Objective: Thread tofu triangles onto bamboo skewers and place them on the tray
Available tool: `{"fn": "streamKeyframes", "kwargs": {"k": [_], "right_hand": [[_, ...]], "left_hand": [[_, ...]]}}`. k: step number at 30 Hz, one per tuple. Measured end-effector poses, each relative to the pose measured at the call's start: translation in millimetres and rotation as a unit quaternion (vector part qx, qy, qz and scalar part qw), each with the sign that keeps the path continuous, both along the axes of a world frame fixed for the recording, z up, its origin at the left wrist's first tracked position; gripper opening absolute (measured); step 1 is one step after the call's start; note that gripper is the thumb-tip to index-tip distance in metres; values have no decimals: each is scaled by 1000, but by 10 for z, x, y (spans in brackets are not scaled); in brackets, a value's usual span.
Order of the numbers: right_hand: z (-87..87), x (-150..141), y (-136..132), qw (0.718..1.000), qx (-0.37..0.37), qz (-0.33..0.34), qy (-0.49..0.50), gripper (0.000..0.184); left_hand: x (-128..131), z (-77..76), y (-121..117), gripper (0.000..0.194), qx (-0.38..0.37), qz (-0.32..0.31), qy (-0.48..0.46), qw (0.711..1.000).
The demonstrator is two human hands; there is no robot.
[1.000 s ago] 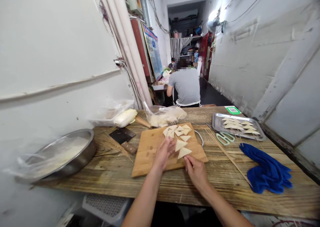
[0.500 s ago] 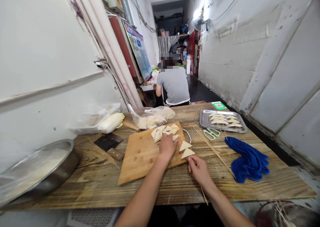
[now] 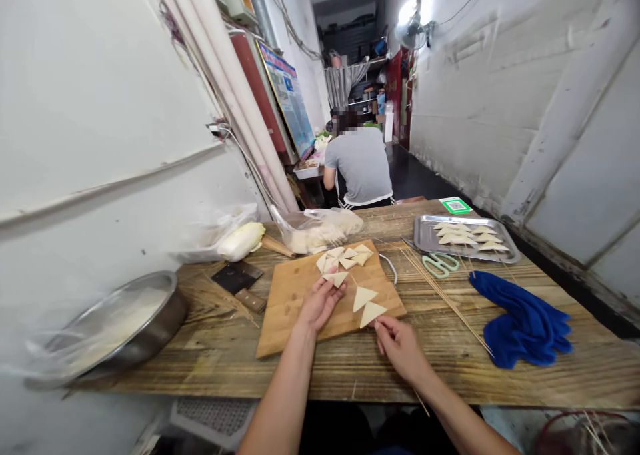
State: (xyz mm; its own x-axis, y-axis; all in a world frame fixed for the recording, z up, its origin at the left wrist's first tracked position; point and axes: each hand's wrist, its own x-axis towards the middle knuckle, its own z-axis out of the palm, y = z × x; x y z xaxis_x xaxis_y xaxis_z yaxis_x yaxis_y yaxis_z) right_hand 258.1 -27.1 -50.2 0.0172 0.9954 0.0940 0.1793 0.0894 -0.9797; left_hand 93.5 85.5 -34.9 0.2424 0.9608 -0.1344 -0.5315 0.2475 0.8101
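My right hand (image 3: 401, 349) pinches a thin bamboo skewer (image 3: 421, 403), whose lower end sticks out below the hand. Two pale triangular tofu slices (image 3: 366, 299) are threaded on it, over the right edge of the wooden cutting board (image 3: 295, 311). My left hand (image 3: 321, 303), palm turned up, has one loose tofu triangle (image 3: 335, 279) at its fingertips, left of the skewer's tip. Several more tofu triangles (image 3: 349, 263) lie in a cluster at the board's far side, just beyond my left hand.
Right of the board lie loose skewers (image 3: 445, 298), green-handled scissors (image 3: 440, 264) and a blue cloth (image 3: 525, 328). Behind them is a metal tray (image 3: 424, 241) with skewered triangles. Left are a cleaver (image 3: 237, 275), cabbage (image 3: 241, 241) and steel basin (image 3: 173, 308). A person (image 3: 361, 165) sits beyond the table.
My left hand has drawn back from the cluster, turned palm up, and brought one tofu triangle toward the skewer. The skewer in my right hand has tilted. The view has shifted slightly left.
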Motion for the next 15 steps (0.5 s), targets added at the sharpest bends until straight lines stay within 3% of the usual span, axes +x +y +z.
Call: {"fn": "streamKeyframes", "kwargs": {"k": [4,8,12,15], "right_hand": [[61,-146,-6,999,19,31,-25,27],[118,-278,10,998,27,39,-45,27],[131,-369,14,996,32,48,-62,27],[112,-393,16,996,35,46,-71,27]], "left_hand": [[-204,57,-68,36,-19,16,-85,996],[-325,140,-64,27,-59,23,-130,989],[-380,131,-17,22,-46,84,-27,995],[-449,98,21,40,28,142,134,980]]}}
